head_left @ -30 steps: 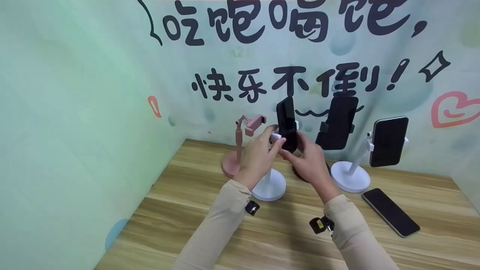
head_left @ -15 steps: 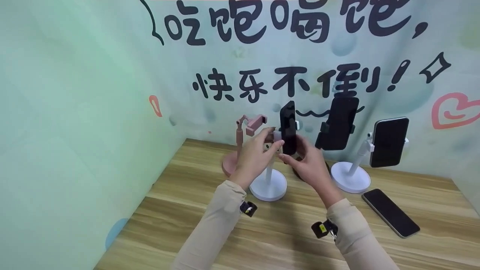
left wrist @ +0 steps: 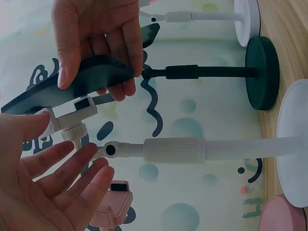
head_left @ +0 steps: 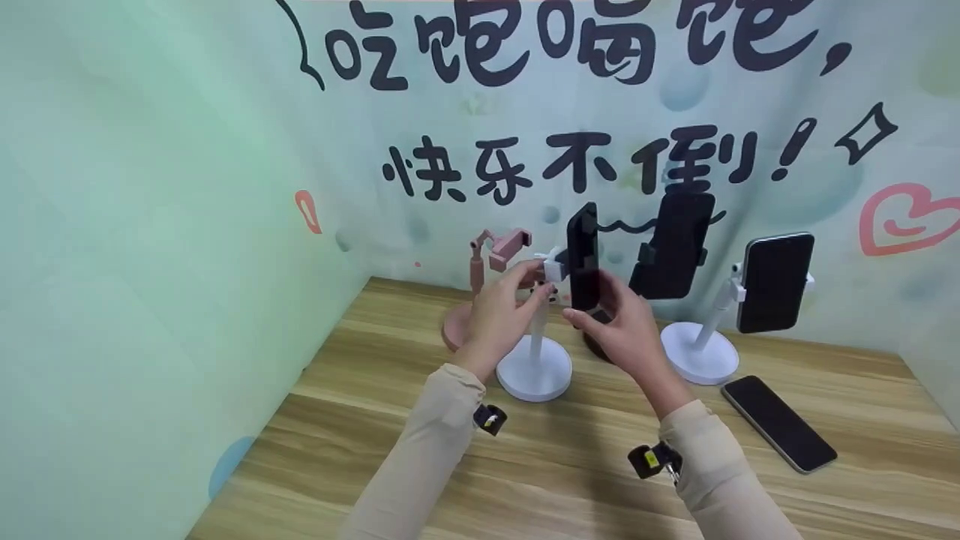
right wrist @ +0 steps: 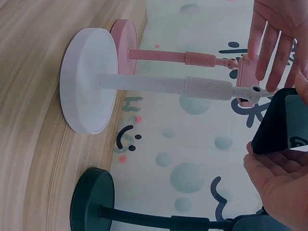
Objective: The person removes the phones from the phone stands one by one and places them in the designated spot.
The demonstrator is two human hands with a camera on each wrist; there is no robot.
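A black phone (head_left: 584, 256) stands nearly edge-on in the clamp (head_left: 555, 268) of a white phone stand (head_left: 535, 369). My right hand (head_left: 627, 326) holds the phone's lower end, thumb on one face and fingers on the other, as the left wrist view shows from below. My left hand (head_left: 499, 319) is at the clamp. In the left wrist view, the left thumb (left wrist: 36, 124) touches the clamp's edge while the other fingers spread loosely beneath the joint. The clamp's far side is hidden behind the phone.
Behind on the left stands a pink phone stand (head_left: 459, 326). A dark green stand (right wrist: 94, 202) holds a phone (head_left: 679, 247) behind my right hand. Another white stand (head_left: 699, 352) to the right bears a phone (head_left: 777, 283). One more phone (head_left: 780, 424) lies on the wooden table (head_left: 555, 480).
The phone and clamp have shifted slightly right and turned a little more edge-on. My left hand has slid left and down, its fingers loosening. The right hand stays at the phone's lower end.
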